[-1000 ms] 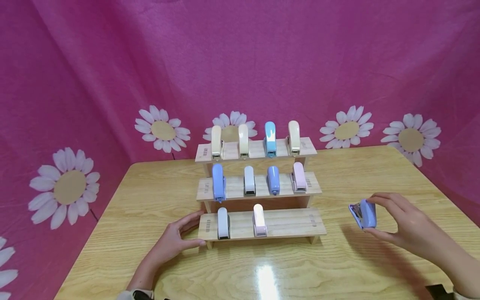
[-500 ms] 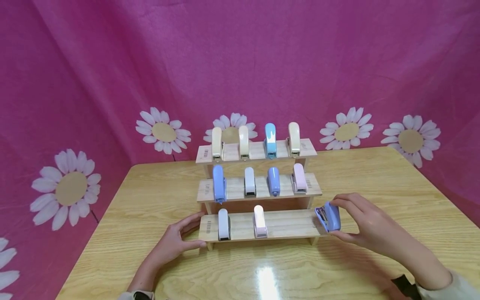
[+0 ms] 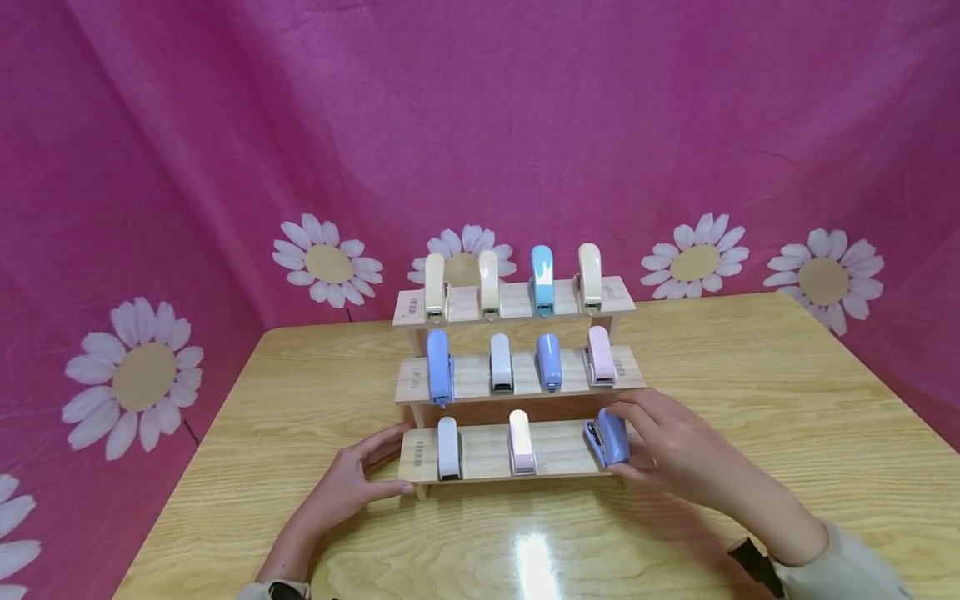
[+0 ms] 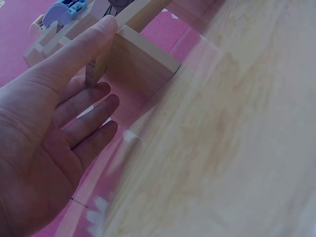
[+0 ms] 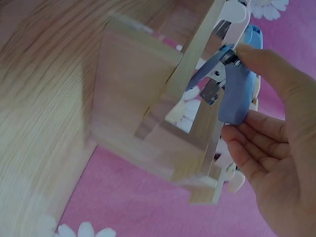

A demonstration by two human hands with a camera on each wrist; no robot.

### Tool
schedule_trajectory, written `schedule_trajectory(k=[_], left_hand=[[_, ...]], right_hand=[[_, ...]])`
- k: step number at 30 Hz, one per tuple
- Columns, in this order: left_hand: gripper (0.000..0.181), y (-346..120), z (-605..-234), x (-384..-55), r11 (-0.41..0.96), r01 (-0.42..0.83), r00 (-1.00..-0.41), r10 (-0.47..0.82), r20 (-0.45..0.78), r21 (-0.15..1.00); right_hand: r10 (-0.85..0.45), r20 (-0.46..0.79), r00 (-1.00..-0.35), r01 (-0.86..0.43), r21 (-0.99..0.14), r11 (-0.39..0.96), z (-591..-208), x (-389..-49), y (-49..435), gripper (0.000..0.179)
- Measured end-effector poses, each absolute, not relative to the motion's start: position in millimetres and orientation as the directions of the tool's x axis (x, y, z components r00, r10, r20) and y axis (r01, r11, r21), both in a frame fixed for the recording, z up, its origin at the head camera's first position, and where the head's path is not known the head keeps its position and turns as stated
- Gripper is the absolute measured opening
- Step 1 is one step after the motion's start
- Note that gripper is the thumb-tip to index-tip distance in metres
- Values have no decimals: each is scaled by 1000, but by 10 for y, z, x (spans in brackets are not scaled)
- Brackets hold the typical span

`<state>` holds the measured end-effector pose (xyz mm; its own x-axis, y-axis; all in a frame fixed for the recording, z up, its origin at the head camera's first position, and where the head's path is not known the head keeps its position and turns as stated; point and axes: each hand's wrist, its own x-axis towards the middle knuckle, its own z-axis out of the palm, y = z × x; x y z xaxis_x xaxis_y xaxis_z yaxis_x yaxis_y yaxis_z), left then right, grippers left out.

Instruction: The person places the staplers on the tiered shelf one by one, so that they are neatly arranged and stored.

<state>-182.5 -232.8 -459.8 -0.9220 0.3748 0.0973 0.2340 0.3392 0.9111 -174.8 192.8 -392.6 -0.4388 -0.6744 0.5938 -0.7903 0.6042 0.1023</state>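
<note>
My right hand (image 3: 671, 446) pinches a blue-violet stapler (image 3: 615, 437) between thumb and fingers, tilted, at the right part of the bottom tier of a wooden stepped rack (image 3: 558, 450). In the right wrist view the stapler (image 5: 237, 94) has its metal parts spread apart; whether it touches the board cannot be told. My left hand (image 3: 356, 477) holds the left end of that tier, thumb at the front edge and fingers toward the back. On the same tier stand a white stapler (image 3: 448, 448) and a pale pink stapler (image 3: 521, 442).
The middle tier bears a blue stapler (image 3: 439, 367), a white one, a violet one and a pink stapler (image 3: 599, 356). On top are cream staplers and a light blue stapler (image 3: 542, 279). The wooden table (image 3: 315, 383) meets a magenta flowered cloth (image 3: 480, 125).
My right hand has carried the blue-violet stapler leftward from beside the rack to over the bottom tier's right part. The left hand keeps its place at the rack's left end.
</note>
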Motion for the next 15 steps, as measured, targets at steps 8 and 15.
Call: schedule_trajectory(k=[8, 15], left_hand=[[78, -2319, -4569, -1820, 364, 195, -931, 359, 56, 911], [78, -2332, -4591, -1831, 364, 208, -931, 359, 70, 908]], right_hand=[[-670, 565, -482, -757, 116, 643, -3944, -1762, 1792, 65], [-675, 552, -491, -756, 115, 644, -3959, -1767, 1739, 66]])
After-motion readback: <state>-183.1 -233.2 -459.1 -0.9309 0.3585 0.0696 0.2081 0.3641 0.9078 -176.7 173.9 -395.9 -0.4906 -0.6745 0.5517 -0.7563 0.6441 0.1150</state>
